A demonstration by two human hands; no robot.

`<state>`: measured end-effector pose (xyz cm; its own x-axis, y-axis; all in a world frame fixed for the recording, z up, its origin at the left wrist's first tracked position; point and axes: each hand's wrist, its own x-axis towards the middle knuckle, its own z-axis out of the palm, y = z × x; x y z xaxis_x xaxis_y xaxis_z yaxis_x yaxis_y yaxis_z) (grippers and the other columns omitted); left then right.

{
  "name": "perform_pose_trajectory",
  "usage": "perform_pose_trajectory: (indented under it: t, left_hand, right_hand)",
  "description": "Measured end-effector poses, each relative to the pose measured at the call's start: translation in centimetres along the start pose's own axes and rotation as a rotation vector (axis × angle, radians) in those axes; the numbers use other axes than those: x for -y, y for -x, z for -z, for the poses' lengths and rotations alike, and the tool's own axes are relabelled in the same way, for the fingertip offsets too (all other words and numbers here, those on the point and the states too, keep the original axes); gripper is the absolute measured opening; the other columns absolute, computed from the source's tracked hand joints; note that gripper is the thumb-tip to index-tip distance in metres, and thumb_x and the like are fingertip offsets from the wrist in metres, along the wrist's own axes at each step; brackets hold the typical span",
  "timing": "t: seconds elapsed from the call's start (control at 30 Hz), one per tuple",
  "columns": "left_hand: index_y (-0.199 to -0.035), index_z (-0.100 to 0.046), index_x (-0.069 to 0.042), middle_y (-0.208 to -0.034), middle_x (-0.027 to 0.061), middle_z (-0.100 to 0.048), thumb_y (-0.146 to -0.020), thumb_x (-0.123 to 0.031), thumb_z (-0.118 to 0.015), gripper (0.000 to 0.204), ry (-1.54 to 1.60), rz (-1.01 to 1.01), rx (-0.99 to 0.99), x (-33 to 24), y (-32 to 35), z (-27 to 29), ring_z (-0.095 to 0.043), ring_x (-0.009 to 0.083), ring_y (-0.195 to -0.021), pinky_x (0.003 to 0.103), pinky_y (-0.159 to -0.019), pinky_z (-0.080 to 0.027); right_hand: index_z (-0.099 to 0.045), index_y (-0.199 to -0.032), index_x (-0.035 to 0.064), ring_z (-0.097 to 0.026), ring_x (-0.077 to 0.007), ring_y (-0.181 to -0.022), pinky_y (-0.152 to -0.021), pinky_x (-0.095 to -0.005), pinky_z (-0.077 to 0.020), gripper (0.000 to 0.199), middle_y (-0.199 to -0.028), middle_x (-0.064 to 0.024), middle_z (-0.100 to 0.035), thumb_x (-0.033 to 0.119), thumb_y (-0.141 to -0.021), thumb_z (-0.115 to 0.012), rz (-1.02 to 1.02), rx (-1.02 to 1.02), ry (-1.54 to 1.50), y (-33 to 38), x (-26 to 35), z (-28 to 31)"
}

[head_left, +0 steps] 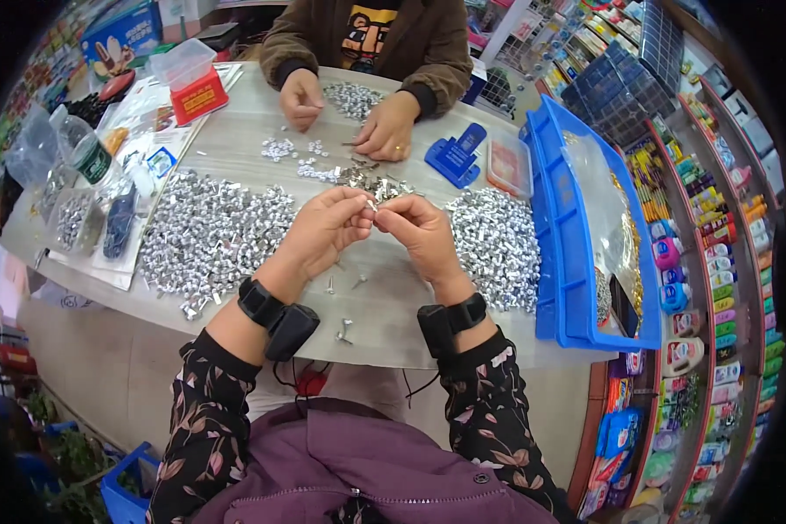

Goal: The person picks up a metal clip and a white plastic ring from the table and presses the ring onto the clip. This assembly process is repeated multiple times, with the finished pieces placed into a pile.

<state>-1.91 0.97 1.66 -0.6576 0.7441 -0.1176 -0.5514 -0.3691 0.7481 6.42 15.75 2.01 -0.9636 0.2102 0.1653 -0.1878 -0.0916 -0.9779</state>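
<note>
My left hand [321,229] and my right hand [421,234] meet over the middle of the table, fingertips pinched together. Between them is a small silvery metal piece [372,206]; its exact kind is too small to make out. Just beyond my fingers lies a pile of darker metal parts [377,182]. A broad heap of small silver-and-white pieces [218,229] spreads beside my left hand, and a similar heap [494,249] lies by my right. Nearer me, a few loose screw-like parts [345,332] rest on the tabletop.
Across the table [393,345], a person's hands [384,129] work near another small pile [352,99]. At right stand a blue tray [546,253], a blue tool-like holder [457,157] and a clear box [509,164]. A bottle [92,153] and red box [199,96] are left.
</note>
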Motion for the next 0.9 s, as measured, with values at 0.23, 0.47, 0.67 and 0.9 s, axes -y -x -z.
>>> perform_pose_trajectory:
  t: [0.23, 0.47, 0.67, 0.9]
  left_hand:
    - [-0.096, -0.055, 0.000, -0.082, 0.0047, -0.059, -0.089, -0.012, -0.054, 0.014, -0.034, -0.028, 0.007, 0.0, 0.1, 0.0, -0.057, 0.0098, -0.070, 0.021, -0.062, -0.050]
    - [-0.095, -0.056, 0.003, -0.082, 0.0067, -0.062, -0.088, -0.011, -0.055, 0.016, -0.418, -0.260, -0.051, 0.9, 0.3, -0.3, -0.059, 0.0095, -0.065, 0.021, -0.061, -0.051]
    - [-0.100, -0.055, -0.001, -0.081, 0.0046, -0.060, -0.090, -0.012, -0.052, 0.015, -0.483, -0.235, -0.060, 1.2, 0.2, -0.2, -0.059, 0.0095, -0.068, 0.022, -0.062, -0.050]
    - [-0.100, -0.052, -0.001, -0.075, 0.0062, -0.060, -0.091, -0.013, -0.050, 0.015, -0.911, -0.392, -0.135, 1.2, 1.0, -0.9, -0.057, 0.0091, -0.066, 0.023, -0.057, -0.048]
  right_hand:
    - [-0.062, -0.088, 0.0003, -0.056, -0.0077, -0.076, -0.070, -0.0205, -0.0453, 0.007, -0.086, -0.0035, -0.063, 0.004, -0.082, -0.063, 0.089, 0.018, 0.204, 0.2, 0.7, 0.0]
    - [-0.061, -0.088, 0.0005, -0.056, -0.0077, -0.076, -0.070, -0.0206, -0.0457, 0.007, -0.086, -0.0039, -0.063, 0.005, -0.083, -0.063, 0.066, -0.017, 0.239, 0.3, 0.1, -0.3]
    - [-0.060, -0.090, -0.0004, -0.057, -0.0080, -0.077, -0.070, -0.0210, -0.0463, 0.010, -0.086, -0.0040, -0.063, 0.007, -0.084, -0.062, 0.008, -0.009, 0.144, -0.1, -0.5, 0.1]
    - [-0.058, -0.093, -0.0009, -0.060, -0.0103, -0.073, -0.066, -0.0210, -0.0472, 0.014, -0.083, -0.0058, -0.063, 0.008, -0.084, -0.062, -0.030, 0.074, 0.047, -0.3, -1.4, 0.0]
